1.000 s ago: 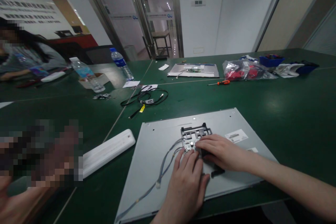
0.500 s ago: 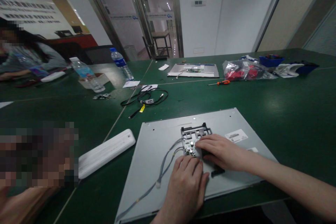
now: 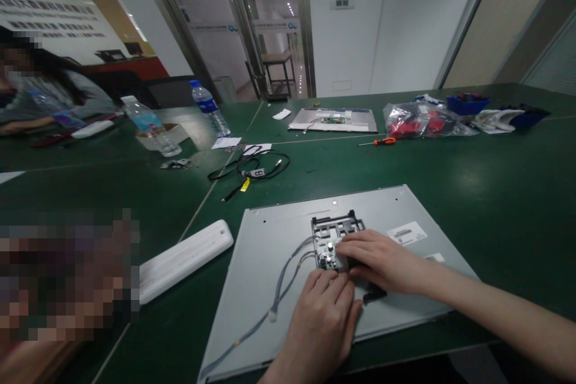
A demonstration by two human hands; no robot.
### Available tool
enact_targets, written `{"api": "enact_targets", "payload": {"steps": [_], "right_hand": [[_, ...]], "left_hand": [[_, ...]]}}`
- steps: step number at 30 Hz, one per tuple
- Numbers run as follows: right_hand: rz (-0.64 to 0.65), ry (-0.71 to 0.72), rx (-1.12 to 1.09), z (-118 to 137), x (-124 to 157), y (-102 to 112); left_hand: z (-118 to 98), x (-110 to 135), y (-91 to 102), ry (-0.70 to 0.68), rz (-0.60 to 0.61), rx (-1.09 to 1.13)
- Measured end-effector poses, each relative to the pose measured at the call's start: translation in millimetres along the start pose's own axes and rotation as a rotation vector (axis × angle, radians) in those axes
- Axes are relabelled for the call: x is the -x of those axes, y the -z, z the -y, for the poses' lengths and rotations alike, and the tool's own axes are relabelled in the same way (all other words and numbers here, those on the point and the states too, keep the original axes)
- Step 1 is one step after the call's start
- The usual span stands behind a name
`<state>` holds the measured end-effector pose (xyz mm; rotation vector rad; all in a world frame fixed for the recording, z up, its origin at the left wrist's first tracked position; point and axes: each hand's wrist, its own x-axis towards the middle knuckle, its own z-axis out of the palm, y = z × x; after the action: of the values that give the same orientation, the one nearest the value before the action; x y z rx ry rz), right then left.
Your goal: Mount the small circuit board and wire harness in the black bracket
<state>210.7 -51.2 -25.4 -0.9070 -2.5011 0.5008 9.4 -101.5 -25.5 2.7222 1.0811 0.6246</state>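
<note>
Two bare parts of the person are seen. L grip [image 3: 321, 321]: bare, shown from fingers to wrist, cut off by the bottom edge. R grip [image 3: 382, 261]: bare too, w/ a long bare forearm [image 3: 495, 318] shown as far as the lower-right corner. Nails & finer detail can't be made out, pic too soft.

Electronics workshop inside office building: green worktables [image 3: 495, 180] carrying bare monitor panels [image 3: 265, 240], loose cables [image 3: 252, 168], screwdriver [image 3: 380, 141], bagged parts [image 3: 418, 120]; glass doors [image 3: 198, 42] opening onto lit corridor [image 3: 279, 0]; co-worker [image 3: 40, 90] sitting nearby.
</note>
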Motion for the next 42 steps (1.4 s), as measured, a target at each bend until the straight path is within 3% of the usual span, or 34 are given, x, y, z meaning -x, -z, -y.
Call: {"api": "enact_targets", "payload": {"steps": [12, 22, 42], "right_hand": [[0.03, 0.025, 0.019, 1.0, -2.2, 1.8], [0.027, 0.042, 0.034, 0.3, -0.4, 2.6], [0.008, 0.064, 0.093, -2.0, -1.0, 0.1]], "left_hand": [[-0.2, -0.2, -0.4, -0.028, -0.011, 0.012], [-1.3, -0.3, 3.1, 0.007, -0.14, -0.005], [2.9, 0.9, -5.6, -0.019, -0.153, -0.037]]}}
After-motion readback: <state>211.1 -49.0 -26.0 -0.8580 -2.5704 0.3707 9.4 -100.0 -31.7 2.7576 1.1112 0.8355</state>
